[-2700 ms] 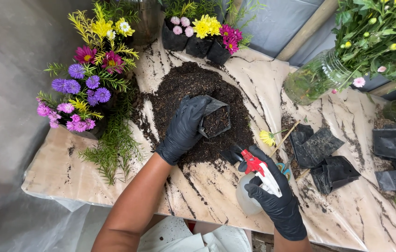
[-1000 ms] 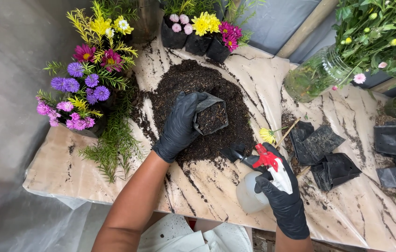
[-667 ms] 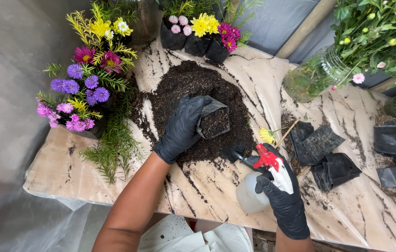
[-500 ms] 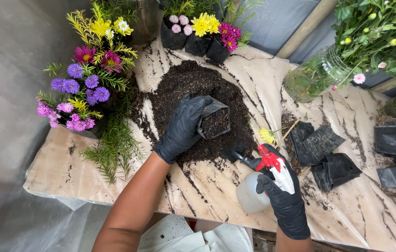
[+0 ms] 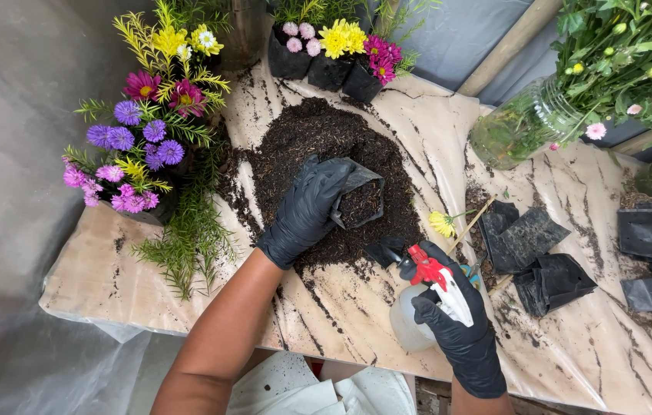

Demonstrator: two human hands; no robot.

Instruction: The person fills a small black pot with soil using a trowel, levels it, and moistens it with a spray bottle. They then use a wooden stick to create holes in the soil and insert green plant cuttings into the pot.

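Nearest, at about five o'clock, the right hand [image 5: 460,334] in a black glove is wrapped tight around a clear spray bottle [image 5: 412,317] with a red-and-white trigger head, nozzle aimed toward eleven o'clock. Further in, near centre, the gloved left hand [image 5: 304,209] grips the rim of a small black grow bag [image 5: 358,201] — filled with soil, standing on the dark soil heap [image 5: 318,138]. Empty black bags [image 5: 537,253] lie at three o'clock. Beyond, purple and yellow flowers [image 5: 145,131] stand at ten o'clock — more pots at twelve.
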